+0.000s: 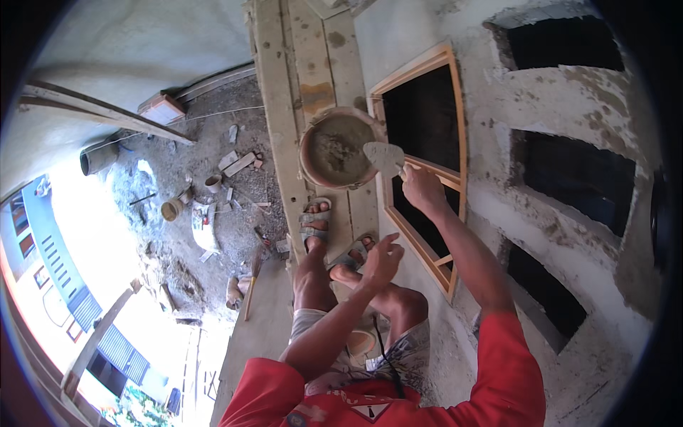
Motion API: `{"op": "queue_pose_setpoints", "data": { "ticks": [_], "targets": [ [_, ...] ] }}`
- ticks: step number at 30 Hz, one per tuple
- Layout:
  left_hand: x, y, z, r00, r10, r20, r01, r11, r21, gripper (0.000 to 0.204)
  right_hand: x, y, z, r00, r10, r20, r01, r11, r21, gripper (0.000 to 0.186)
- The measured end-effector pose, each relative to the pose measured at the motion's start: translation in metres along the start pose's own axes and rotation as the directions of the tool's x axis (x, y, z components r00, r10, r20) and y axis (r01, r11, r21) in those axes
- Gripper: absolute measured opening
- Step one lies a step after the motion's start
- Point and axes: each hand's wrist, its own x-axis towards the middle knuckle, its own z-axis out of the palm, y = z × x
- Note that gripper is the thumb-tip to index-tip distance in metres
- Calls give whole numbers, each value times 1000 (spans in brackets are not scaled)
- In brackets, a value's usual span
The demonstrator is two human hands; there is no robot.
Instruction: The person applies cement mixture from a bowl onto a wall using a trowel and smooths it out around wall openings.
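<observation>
My right hand [422, 189] is wrapped round the handle of a pointed trowel [384, 156]. Its grey, mortar-smeared blade reaches over the right rim of a round tub [307, 168]. Wet grey mortar [343, 146] lies in the tub, lumpy in the middle. Nearer to me, my left hand [383, 262] hangs in the air above my knee, its fingers loosely apart with nothing seen in them. To the right of both hands is a wooden window frame [461, 171] set in the plastered wall.
I am on a raised plank platform [281, 92] beside the wall [491, 206], which has several dark openings. The platform's left edge drops to rubble-strewn ground [235, 192] holding buckets [171, 208] and boards. A broom [252, 281] lies by that edge. Wooden poles [107, 112] slant at the left.
</observation>
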Motion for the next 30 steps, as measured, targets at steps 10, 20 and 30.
{"op": "queue_pose_setpoints", "data": {
  "ticks": [10,20,30],
  "targets": [
    [-7,5,-7,999,-26,-28,23,994,-110,51,105,-61,93,999,-50,-14,52,978,203,30],
    [-9,-5,-22,995,-86,-42,80,988,-131,51,50,-45,133,979,-73,-192,153,885,440,33],
    [16,-13,-28,1000,-5,-28,-2,973,-229,43,23,-31,85,941,-122,-315,273,822,500,40]
  ]
}}
